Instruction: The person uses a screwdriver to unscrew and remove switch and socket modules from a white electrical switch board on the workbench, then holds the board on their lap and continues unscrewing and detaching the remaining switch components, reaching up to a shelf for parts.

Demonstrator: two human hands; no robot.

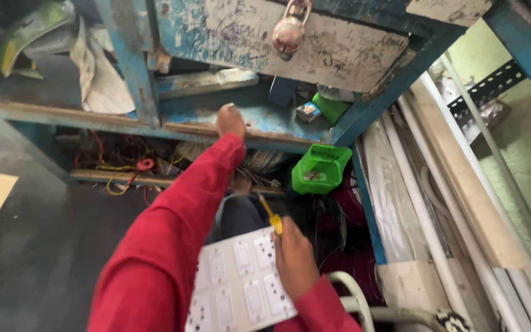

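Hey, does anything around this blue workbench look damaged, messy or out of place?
Yes. The blue wooden workbench has badly chipped, scratched paint. Red and yellow wires lie tangled on its lower shelf, and a green plastic bin sits tilted at the shelf's edge. Crumpled white paper is stuffed in the upper compartment.

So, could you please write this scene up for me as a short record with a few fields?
setting: worn blue wooden table with a padlock on its drawer
left hand: stretched out to the shelf under the drawer, resting on its edge
right hand: holds a yellow-handled screwdriver, resting on a white switch panel
nearby: green plastic bin, tangled wires, white pipes
sleeves: red
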